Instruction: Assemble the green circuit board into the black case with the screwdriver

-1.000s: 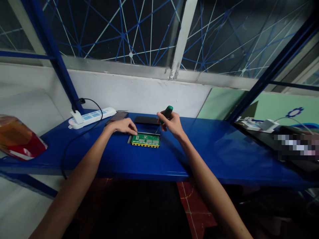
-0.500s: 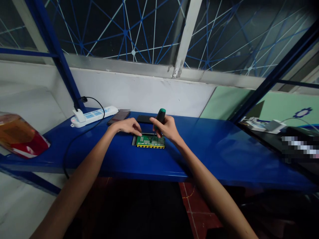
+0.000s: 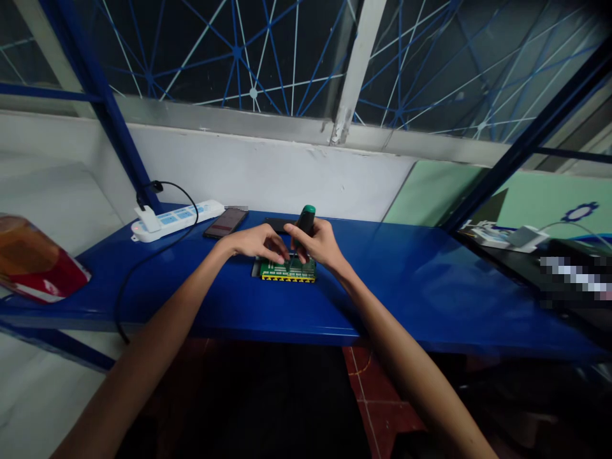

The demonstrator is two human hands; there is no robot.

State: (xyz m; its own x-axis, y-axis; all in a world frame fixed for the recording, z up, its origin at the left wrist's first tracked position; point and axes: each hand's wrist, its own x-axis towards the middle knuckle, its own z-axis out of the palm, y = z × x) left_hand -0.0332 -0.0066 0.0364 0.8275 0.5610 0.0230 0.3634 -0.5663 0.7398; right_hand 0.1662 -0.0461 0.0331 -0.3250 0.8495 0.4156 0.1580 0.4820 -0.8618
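Note:
A green circuit board [image 3: 287, 270] with a row of yellow ports along its near edge lies on the blue table [image 3: 411, 287]. My right hand [image 3: 319, 243] is wrapped around a screwdriver with a black and green handle [image 3: 305, 224], held nearly upright with its tip down on the board's far middle. My left hand [image 3: 258, 243] rests on the board's far left part, its fingers curled and reaching toward the screwdriver tip. Whether those fingers pinch anything is hidden.
A white power strip [image 3: 178, 219] with a black cable [image 3: 143, 261] lies at the back left, a phone [image 3: 225, 223] beside it. A dark flat cover [image 3: 280, 224] lies behind the board. A red and orange object [image 3: 33, 261] sits far left. Devices [image 3: 516, 237] stand at right.
My right hand brought the screwdriver from the board's right far corner to its middle and stood it upright. My left hand slid right along the board toward the screwdriver.

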